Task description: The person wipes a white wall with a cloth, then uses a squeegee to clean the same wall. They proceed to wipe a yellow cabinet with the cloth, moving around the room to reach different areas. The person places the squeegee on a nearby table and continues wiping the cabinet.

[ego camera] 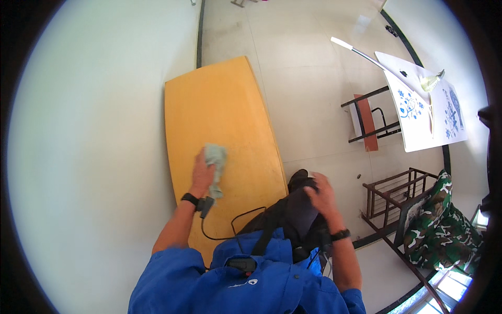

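My left hand is closed around a pale green cloth, which lies against the yellow-orange tabletop close to its wall side. Part of the cloth trails down below the fingers. The hand is slightly blurred. My right hand hangs over my dark-trousered leg, right of the table edge, with fingers apart and nothing in them. Each wrist has a black strap, and a cable runs from the left one across the table's near end.
A white table with blue floral patterns stands at the right, bearing a long pole with a white end. Below it, a brown metal-framed chair holds a camouflage garment. A pale wall runs along the left.
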{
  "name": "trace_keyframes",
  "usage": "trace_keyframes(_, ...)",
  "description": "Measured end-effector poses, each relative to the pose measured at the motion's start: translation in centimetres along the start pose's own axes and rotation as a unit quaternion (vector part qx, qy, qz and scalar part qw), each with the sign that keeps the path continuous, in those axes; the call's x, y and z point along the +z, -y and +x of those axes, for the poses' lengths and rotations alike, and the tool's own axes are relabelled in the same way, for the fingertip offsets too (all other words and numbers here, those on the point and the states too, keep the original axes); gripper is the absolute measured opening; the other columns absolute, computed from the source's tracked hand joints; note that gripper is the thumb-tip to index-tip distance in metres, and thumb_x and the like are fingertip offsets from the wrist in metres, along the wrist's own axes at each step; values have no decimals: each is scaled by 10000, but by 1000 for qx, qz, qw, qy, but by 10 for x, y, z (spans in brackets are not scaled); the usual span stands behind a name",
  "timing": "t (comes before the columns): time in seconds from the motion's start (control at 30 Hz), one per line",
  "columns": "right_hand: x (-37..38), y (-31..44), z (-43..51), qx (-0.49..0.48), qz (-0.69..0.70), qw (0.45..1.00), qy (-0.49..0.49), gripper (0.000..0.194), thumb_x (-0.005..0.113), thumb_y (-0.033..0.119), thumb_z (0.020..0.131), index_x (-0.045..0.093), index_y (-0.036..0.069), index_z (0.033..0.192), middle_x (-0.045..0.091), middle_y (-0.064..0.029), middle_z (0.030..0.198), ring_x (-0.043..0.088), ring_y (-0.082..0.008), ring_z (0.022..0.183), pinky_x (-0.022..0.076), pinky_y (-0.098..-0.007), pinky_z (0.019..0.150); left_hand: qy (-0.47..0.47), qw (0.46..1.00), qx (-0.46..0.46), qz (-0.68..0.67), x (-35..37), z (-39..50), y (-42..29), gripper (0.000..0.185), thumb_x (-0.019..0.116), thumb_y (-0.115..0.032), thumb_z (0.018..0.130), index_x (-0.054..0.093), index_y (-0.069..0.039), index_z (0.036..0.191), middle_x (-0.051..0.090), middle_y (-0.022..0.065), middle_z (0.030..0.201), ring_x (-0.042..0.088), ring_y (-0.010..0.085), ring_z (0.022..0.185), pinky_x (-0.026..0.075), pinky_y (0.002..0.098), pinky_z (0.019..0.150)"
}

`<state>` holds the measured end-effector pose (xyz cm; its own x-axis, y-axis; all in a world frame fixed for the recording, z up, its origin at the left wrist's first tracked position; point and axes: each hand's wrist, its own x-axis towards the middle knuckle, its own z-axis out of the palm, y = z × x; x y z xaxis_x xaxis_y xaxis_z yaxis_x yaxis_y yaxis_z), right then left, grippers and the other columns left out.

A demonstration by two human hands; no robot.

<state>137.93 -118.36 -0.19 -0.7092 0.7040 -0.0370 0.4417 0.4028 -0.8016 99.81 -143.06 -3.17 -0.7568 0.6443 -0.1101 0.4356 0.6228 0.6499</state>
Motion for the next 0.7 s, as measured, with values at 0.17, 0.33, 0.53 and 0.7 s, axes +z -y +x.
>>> trace_keyframes(0.17,-81,-105,-124,270,-4,951,-149,399,695,125,960,618,-20,1324,680,-193,1322,685,-306,1178,558,-415,988,-101,988,-54,101,-33,-5,68,655,634,-94,928,413,-45,1543,506,253,1446,511,452,1307,440,482,1106)
trace_keyframes(0.33,-97,-150,-251,381,-150,902,-134,379,705,259,939,694,8,1222,745,-193,1118,726,-341,1034,563,-426,937,-49,988,96,109,15,-3,33,585,625,-58,911,488,-32,1479,526,237,1416,525,442,1277,468,492,1053)
trace_keyframes(0.53,-77,-134,-307,434,-63,886,-148,461,708,301,913,700,-18,1246,711,-240,1219,712,-343,1103,557,-426,968,140,960,235,63,92,-2,-87,539,627,-24,875,537,-29,1406,527,238,1402,522,440,1282,463,485,1064)
trace_keyframes(0.7,-78,-109,-308,449,-71,875,-167,455,701,313,920,701,-5,1245,711,-238,1217,707,-351,1121,551,-430,986,69,934,321,143,99,5,-132,528,616,-3,881,575,-101,1398,497,190,1493,511,421,1326,466,499,1072)
